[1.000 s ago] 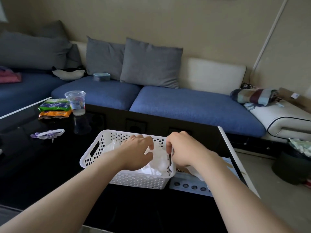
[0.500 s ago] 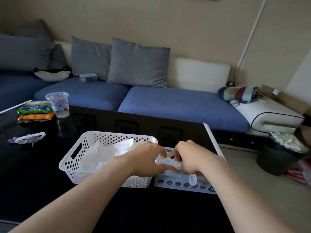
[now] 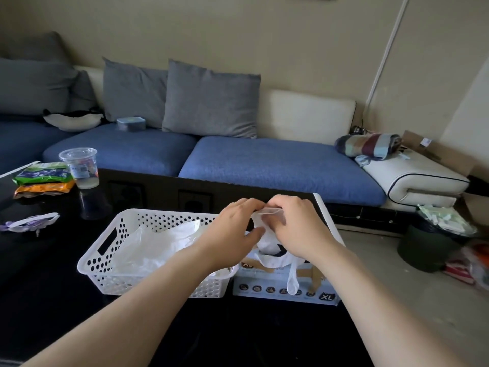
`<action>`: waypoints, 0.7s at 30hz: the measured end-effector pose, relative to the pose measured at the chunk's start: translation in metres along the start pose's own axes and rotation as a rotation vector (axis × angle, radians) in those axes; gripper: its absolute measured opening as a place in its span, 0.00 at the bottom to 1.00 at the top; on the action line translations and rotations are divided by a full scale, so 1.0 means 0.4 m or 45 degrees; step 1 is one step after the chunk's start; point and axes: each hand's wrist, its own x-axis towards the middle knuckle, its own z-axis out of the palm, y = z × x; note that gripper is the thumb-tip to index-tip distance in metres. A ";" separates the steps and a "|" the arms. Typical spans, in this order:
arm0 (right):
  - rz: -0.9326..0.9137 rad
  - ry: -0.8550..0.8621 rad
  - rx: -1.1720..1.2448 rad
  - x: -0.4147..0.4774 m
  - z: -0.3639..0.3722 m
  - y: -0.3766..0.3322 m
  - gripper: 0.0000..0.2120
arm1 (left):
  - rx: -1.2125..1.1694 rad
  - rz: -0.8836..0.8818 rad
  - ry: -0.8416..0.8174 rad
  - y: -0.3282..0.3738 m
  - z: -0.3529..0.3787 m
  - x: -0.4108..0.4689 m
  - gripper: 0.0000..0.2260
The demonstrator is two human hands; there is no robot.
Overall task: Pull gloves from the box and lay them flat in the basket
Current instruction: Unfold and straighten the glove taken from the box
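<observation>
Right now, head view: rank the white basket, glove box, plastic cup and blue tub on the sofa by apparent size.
1. white basket
2. glove box, only partly in sight
3. plastic cup
4. blue tub; it sits farther back on the sofa, so its true size against the cup is unsure.

Two bare arms come in from the bottom of the frame: the left forearm [image 3: 148,300] at lower left, the right forearm [image 3: 370,287] at lower right. The left hand [image 3: 235,229] and right hand [image 3: 299,226] near centre are uncovered too.
</observation>
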 end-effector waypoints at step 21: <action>0.255 0.194 0.515 0.002 -0.014 -0.025 0.15 | -0.924 -0.532 -0.003 0.012 -0.069 0.009 0.11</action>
